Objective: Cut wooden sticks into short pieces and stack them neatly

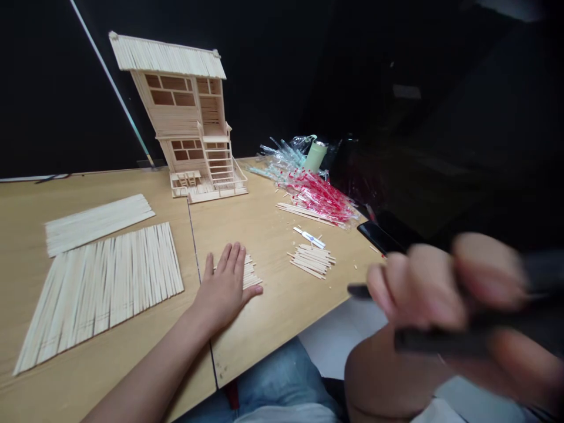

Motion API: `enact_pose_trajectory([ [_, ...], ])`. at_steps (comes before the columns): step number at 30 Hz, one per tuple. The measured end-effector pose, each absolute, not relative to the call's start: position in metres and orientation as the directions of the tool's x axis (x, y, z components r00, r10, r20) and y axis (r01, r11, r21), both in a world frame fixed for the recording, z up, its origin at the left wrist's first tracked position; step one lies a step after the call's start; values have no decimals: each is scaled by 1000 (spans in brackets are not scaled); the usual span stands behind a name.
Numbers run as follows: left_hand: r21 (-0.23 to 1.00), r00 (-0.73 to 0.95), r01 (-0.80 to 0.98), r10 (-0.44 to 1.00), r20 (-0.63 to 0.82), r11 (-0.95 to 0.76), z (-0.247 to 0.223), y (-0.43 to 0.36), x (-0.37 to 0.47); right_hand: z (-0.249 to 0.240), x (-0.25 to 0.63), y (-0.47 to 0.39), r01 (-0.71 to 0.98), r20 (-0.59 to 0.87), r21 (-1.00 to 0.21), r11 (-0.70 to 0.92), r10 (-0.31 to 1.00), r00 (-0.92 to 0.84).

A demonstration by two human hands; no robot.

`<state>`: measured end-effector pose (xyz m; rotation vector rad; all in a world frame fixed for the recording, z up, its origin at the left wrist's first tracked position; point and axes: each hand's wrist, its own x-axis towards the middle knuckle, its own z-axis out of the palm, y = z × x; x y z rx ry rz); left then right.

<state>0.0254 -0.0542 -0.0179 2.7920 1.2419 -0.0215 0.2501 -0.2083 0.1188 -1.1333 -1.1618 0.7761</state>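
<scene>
black backdrop behind a wooden table (273,294). left hand (227,288), fingers spread, lies flat on a small stick bundle (249,273) at frame centre. right hand (445,294), blurred at lower right, grips a dark tool (462,341). stick house (185,117) stands upper left.

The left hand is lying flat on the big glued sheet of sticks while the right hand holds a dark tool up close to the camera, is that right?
Not quite. The head view shows the left hand lying flat on a small pile of short sticks, apart from the big sheet of sticks further left. The right hand does hold a dark tool close to the camera.
</scene>
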Motion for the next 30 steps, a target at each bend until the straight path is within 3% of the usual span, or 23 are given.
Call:
enact_pose_trajectory([
  [2, 74, 670, 741, 741, -35, -667, -19, -54, 25, 118, 266, -184, 295, 342, -930, 218, 809, 478],
  [3, 71, 667, 744, 744, -34, -664, -20, -54, 25, 113, 275, -171, 456, 320, -888, 60, 792, 519],
  [6, 56, 657, 753, 753, -33, -655, -20, -54, 25, 80, 301, -133, 764, 208, -572, -300, 847, 488],
  [9, 43, 660, 752, 751, -32, -658, -19, -54, 26, 45, 313, -107, 833, 27, -313, -456, 873, 488],
  [12, 36, 661, 750, 750, -26, -661, -20, -53, 26, 30, 309, -98, 840, -61, -178, -513, 858, 511],
  [22, 12, 670, 742, 741, -34, -670, -23, -52, 24, 34, 290, -85, 856, -116, -135, -499, 866, 486],
  [30, 41, 677, 736, 736, -1, -676, -27, -52, 22, 32, 344, -73, 830, -42, -144, -539, 841, 539],
])
